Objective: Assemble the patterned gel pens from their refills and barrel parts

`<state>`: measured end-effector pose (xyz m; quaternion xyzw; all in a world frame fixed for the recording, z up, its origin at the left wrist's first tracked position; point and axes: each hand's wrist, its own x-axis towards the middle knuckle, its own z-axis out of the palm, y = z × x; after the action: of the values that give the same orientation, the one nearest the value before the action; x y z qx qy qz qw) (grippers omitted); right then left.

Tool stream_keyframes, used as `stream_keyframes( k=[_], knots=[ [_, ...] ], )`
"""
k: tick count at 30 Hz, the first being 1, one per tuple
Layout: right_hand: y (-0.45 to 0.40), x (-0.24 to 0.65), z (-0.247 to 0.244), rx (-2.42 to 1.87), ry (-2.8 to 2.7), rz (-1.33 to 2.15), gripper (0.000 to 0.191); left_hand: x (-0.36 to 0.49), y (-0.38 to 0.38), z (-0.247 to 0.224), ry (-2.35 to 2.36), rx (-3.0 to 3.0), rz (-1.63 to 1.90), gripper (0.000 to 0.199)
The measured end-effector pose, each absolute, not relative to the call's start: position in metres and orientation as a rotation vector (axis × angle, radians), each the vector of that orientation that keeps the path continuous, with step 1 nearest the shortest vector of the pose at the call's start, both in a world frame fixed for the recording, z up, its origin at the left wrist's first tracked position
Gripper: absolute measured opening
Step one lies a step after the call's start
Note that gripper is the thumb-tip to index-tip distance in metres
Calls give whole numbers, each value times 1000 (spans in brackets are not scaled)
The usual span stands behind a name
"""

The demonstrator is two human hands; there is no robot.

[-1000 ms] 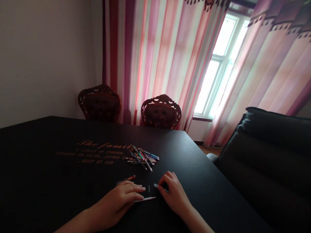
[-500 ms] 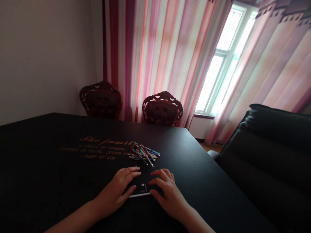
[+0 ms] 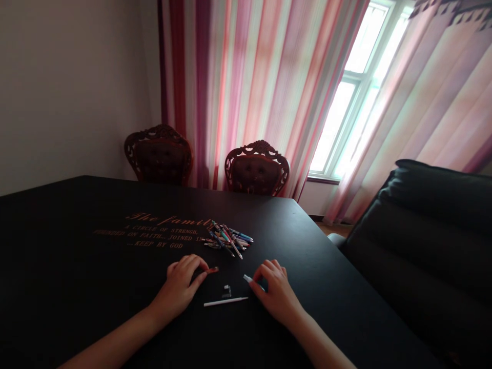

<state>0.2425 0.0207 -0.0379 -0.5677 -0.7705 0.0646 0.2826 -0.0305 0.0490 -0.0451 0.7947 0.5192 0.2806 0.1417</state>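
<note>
My left hand (image 3: 185, 281) is closed, thumb and fingertips pinching a small reddish-brown pen part (image 3: 212, 270) just over the black table. On the other side, my right hand (image 3: 273, 290) grips a pale pen part (image 3: 247, 278) whose whitish end sticks out toward the left; the rest is hidden by the fingers. Between the hands lies a thin white pen refill (image 3: 225, 302) with a narrow tip pointing right. Small clear and white pieces (image 3: 226, 291) sit just behind it. Farther back is a loose pile of pens (image 3: 229, 240) in several colours.
The black table (image 3: 96, 287) carries printed lettering (image 3: 165, 230) left of the pens. Two carved chairs, one at the left (image 3: 158, 156) and one in the middle (image 3: 257, 171), stand beyond its far edge. A dark padded seat (image 3: 418, 246) is at the right, before the curtains and window.
Both hands have gone from spread fingers near the table to pinching grips, each with a small pen part. They have moved slightly apart, leaving the white refill fully in sight.
</note>
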Motion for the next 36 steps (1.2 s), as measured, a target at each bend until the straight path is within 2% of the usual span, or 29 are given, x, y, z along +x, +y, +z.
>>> stream_keyframes(
  k=[9, 20, 36],
  knots=[
    [16, 232, -32, -1386, -2072, 174, 8, -27, 42, -35, 1376, 2252, 805, 7],
    [12, 227, -29, -1233, -2082, 133, 8, -28, 44, -39, 1301, 2278, 843, 23],
    [13, 224, -32, -1280, -2077, 118, 12, -28, 45, -40, 1300, 2274, 805, 20]
  ],
)
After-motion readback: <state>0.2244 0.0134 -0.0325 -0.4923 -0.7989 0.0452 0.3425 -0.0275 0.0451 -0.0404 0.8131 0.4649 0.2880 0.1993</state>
